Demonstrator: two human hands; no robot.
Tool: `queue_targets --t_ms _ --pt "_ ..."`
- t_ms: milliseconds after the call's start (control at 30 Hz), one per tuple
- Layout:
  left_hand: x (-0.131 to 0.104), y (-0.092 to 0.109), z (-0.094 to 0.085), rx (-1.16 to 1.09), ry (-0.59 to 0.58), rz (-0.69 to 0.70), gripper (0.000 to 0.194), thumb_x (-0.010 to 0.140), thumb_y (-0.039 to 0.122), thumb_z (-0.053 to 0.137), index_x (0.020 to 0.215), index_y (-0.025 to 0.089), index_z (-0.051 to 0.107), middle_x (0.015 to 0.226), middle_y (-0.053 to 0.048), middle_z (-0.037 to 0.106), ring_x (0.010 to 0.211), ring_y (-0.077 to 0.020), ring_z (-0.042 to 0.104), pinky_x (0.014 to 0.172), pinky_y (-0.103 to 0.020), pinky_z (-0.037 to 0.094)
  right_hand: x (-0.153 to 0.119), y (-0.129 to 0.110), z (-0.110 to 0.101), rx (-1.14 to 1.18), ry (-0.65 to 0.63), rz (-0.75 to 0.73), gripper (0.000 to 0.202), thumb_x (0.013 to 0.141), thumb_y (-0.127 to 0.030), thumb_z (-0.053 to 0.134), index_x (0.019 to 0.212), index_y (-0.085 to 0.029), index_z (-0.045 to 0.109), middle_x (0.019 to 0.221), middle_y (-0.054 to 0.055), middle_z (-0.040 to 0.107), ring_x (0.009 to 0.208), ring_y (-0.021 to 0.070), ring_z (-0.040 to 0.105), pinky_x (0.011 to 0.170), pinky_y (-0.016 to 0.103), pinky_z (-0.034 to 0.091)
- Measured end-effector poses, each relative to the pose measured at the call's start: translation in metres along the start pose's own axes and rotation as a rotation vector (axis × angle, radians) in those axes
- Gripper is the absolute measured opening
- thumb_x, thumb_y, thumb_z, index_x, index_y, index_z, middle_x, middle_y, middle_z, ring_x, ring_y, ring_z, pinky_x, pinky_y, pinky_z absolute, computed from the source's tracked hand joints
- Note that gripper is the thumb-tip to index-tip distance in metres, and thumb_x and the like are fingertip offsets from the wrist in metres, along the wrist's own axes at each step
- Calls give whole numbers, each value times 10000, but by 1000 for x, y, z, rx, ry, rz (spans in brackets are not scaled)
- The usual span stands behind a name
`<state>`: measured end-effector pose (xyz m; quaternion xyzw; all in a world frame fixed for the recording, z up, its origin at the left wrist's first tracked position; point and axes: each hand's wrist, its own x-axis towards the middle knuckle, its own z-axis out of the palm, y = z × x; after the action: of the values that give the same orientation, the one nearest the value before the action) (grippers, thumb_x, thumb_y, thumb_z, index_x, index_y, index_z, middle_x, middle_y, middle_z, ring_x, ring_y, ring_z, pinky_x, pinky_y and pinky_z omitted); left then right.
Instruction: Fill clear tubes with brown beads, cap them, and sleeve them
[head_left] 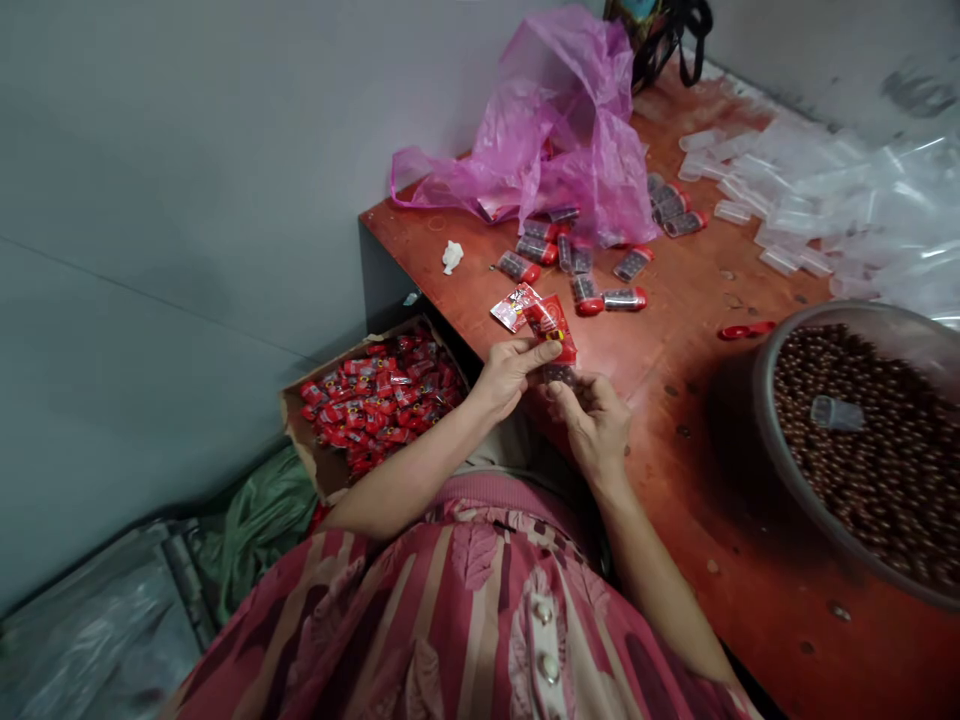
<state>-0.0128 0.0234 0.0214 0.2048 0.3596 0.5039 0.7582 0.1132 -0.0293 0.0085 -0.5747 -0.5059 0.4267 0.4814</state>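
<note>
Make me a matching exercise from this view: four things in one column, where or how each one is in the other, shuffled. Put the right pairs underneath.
Column 1
1. Red wrapper
2. Cardboard box
3. Round tub
4. Pink plastic bag

Column 2
A. On the table, holding small brown balls and one clear container
B. Crumpled, beside red-capped tubes
C. Held in the left hand
D. Beside the table, lower than its top, with many red packs inside

Right pairs: 1-C, 2-D, 3-A, 4-B
</note>
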Motion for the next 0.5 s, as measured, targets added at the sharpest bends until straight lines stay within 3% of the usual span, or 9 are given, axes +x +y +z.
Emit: queue_targets --t_ms 167,367,500 --pt "2 3 -5 122 -86 -17 382 562 425 840 657 91 682 631 -32 667 559 -113 599 604 -264 481 5 -8 -4 313 -123 192 234 743 -386 707 810 -184 609 570 -47 620 382 86 518 364 199 410" --pt "2 -4 -8 289 -25 92 351 629 433 799 623 105 673 568 7 605 522 -81 532 543 -222 418 1 -12 2 226 53 122 218 738 -325 732 866 -178 634 642 -38 648 470 74 556 453 192 462" --pt "-3 -6 -5 268 12 91 384 673 478 758 666 100 691 602 -9 615 524 -81 523 532 -220 415 3 -10 3 379 -34 229 230 746 -378 706 774 -178 597 549 -52 602 353 69 475 346 189 378"
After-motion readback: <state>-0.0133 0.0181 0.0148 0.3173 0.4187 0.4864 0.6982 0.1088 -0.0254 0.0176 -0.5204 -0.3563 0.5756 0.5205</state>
